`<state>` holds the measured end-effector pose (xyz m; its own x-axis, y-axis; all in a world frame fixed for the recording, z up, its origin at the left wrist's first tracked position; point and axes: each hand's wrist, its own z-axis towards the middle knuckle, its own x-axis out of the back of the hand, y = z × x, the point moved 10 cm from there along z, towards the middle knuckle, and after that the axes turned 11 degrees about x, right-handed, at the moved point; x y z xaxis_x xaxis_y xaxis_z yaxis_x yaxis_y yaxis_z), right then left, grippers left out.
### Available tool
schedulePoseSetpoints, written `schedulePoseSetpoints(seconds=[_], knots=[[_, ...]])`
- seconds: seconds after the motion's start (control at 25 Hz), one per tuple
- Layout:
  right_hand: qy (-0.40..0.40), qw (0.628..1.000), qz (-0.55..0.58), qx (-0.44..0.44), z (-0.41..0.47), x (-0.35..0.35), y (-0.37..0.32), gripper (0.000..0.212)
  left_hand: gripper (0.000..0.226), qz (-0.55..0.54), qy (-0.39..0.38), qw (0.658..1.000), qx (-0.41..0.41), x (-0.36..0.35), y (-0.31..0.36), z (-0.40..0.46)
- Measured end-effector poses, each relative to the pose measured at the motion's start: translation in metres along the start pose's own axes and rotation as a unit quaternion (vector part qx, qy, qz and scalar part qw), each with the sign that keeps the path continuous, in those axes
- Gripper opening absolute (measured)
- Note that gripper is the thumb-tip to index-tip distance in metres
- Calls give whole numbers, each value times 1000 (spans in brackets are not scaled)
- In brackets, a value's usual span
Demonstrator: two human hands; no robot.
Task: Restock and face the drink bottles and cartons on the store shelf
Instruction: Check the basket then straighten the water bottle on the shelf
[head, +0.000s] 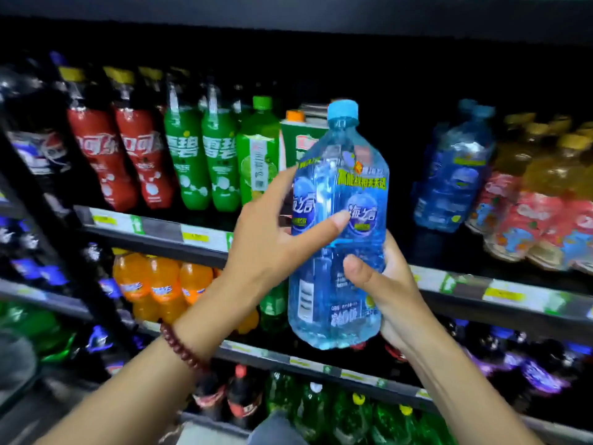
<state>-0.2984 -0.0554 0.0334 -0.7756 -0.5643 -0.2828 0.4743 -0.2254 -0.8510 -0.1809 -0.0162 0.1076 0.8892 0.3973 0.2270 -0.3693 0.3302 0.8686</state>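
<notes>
Hands meet on a large blue bottle (pixel 338 226) held upright in front of the shelf (pixel 205 236), its light blue cap at the top and its base hanging free above the lower shelf edge. The right hand (pixel 385 284) grasps the bottle's lower half: the thumb is curled across the near face below the label, the palm cups the right side, and the other fingers wrap round the back, out of sight. The left hand (pixel 272 239) is on the bottle's upper left side, thumb lying along the front of the label with its tip close to the round blue logo, forefinger reaching up past the left edge of the bottle near the shoulder; its remaining fingers are behind the bottle, so how tightly they clasp cannot be told. A dark red bead bracelet (pixel 183 348) circles the left wrist. Behind the held bottle stands a green carton with an orange cap (pixel 296 136), and left of it a pale green bottle (pixel 258 149), two green soda bottles (pixel 202 155) and two red cola bottles (pixel 122 155). To the right, well apart, stand more blue bottles (pixel 455 175) of the same kind, then yellow-capped tea bottles (pixel 545 194). Orange soda bottles (pixel 160 284) fill the tier below.
</notes>
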Motion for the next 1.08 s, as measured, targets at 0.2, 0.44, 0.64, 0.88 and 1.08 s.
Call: schedulePoseSetpoints(seconds=[0.2,0.44,0.64,0.88,1.08], knots=[[-30,995,17,-98,25,-47,17,69,20,39,107,985,126,74,-12,-1],[-113,963,14,-244,3,-119,30,81,14,102,307,888,327,193,-7,-106],[-258,921,57,-286,-23,-213,55,71,16,86,482,762,423,244,-6,-250],[-378,859,53,-341,-57,-332,108,91,21,66,597,649,467,306,-9,-337],[-392,843,35,-365,-56,-413,165,83,20,91,609,627,478,399,-22,-346]])
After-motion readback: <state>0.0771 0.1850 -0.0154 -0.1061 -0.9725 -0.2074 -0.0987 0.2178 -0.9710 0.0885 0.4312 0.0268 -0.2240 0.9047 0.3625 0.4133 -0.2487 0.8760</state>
